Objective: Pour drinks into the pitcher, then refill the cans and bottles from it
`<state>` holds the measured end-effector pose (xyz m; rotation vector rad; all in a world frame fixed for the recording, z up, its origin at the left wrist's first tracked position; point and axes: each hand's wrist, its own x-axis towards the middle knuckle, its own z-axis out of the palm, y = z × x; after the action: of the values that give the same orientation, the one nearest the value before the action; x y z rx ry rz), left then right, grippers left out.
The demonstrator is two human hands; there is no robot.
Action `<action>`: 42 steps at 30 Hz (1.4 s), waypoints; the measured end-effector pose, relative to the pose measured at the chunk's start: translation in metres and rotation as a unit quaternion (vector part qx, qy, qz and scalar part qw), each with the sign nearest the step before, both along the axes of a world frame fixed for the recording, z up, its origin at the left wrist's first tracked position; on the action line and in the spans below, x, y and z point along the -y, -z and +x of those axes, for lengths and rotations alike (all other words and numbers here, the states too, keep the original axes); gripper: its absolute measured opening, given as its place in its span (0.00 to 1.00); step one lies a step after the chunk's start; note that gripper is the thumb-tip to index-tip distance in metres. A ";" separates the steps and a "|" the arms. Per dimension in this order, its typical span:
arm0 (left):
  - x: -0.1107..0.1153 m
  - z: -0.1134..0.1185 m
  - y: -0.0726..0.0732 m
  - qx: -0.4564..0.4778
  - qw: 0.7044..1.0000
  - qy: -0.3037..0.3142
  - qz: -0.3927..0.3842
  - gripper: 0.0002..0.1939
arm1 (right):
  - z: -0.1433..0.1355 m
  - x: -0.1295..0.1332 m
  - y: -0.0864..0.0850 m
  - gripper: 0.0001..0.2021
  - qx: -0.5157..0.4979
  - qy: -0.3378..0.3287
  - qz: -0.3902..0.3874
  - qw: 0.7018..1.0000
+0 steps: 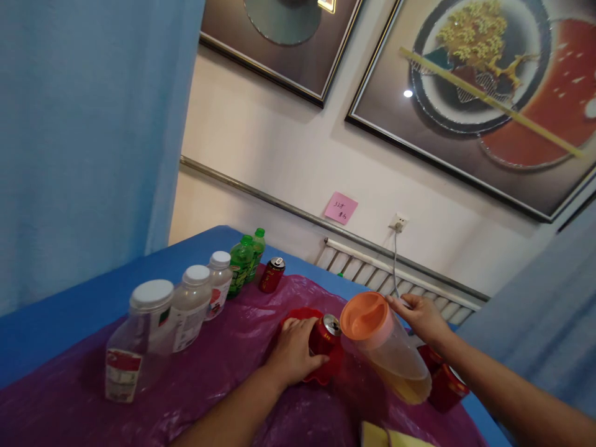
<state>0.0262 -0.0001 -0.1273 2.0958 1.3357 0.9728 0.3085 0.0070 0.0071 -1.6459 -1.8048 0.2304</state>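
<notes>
My left hand (292,349) is wrapped round a red drink can (322,337), which stands upright on a red scalloped dish (321,376). With my right hand (421,318) I grip the handle side of a clear plastic pitcher (388,363) with an orange lid (365,318). The pitcher is tilted, its lid beside the can's top, and yellowish liquid lies in its lower end. No stream of liquid can be made out between them. More red cans (447,388) stand behind the pitcher, partly hidden.
Left of my hands runs a row of clear white-capped jars (139,341), green bottles (242,264) and another red can (272,275). Purple plastic sheeting (223,372) covers the blue table (205,242). A yellow cloth-like item (395,436) lies at the near edge. Behind is a radiator (367,273).
</notes>
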 end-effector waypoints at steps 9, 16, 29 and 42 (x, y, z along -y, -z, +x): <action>0.000 0.000 0.002 0.000 1.000 0.003 0.011 0.37 | -0.001 0.001 0.001 0.27 -0.009 -0.003 0.001 1.000; 0.000 0.000 0.002 0.001 1.000 0.003 0.003 0.38 | -0.003 0.003 -0.001 0.27 0.004 0.008 0.004 1.000; 0.000 0.000 0.003 -0.007 1.000 0.004 -0.001 0.39 | -0.002 0.003 -0.001 0.27 0.008 0.008 0.005 1.000; 0.000 0.000 0.001 -0.008 1.000 0.003 -0.009 0.38 | -0.001 0.002 0.001 0.27 0.002 0.011 -0.006 1.000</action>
<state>0.0265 -0.0003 -0.1279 2.0968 1.3408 0.9402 0.3080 0.0047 0.0063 -1.6741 -1.7915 0.2277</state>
